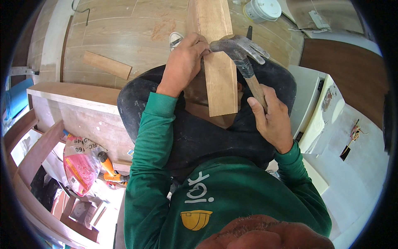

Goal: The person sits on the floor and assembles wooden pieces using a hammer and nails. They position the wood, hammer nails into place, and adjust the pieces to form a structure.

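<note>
A long wooden board (222, 85) extends away from me between my legs, its near end above my lap. My left hand (184, 62) is closed at the board's left edge, thumb and fingers pinched together. Whatever sits between those fingertips is too small or hidden to make out. My right hand (271, 114) grips the wooden handle of a claw hammer (237, 53). The hammer's striking face is right beside my left fingertips, over the board, and its claw points right. Dark tape wraps the handle below the head.
A loose wood offcut (107, 65) lies on the tiled floor at left. Nearer, a wooden frame (74, 97) stands beside my left leg, with an orange cordless drill (110, 168) and a red-and-white bag (81, 164) close by. A white bucket (265, 9) stands far right.
</note>
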Available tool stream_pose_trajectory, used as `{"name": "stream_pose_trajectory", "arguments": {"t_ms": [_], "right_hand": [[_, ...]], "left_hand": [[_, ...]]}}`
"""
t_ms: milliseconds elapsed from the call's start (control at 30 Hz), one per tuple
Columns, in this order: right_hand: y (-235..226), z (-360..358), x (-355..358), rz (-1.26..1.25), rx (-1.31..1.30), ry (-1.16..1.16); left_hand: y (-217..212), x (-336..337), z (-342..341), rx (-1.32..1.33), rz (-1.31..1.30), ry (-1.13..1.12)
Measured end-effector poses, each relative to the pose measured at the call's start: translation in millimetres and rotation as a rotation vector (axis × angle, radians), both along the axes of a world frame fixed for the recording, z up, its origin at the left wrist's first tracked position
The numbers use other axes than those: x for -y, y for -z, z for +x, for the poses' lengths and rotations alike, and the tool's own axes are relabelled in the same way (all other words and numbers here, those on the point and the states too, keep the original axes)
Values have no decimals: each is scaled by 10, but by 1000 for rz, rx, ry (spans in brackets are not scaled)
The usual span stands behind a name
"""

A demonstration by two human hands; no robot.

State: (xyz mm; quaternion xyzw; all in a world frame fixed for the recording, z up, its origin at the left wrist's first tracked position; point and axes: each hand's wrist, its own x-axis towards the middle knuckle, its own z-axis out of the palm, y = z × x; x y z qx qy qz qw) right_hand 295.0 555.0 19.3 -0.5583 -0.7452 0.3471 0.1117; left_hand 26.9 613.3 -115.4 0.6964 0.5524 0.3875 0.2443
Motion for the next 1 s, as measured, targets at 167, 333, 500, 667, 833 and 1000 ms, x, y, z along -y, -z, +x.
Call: {"name": "stream_pose_trajectory", "arguments": {"t_ms": [167,333,500,667,833,1000], "right_hand": [[237,-6,5,76,74,-44],[188,-19,28,63,75,-13],[270,-38,8,33,96,-22],[201,-46,11,-120,-29,114],[307,52,-26,-359,-293,419],[598,-48,-268,-394,-463,548]], "left_hand": [[15,16,-7,-45,17,14],[3,10,-11,-36,17,30],[17,13,-24,22,-7,32],[35,79,-6,97,14,-64],[-25,676,592,474,-404,-480],[-98,665,685,866,-644,-450]]}}
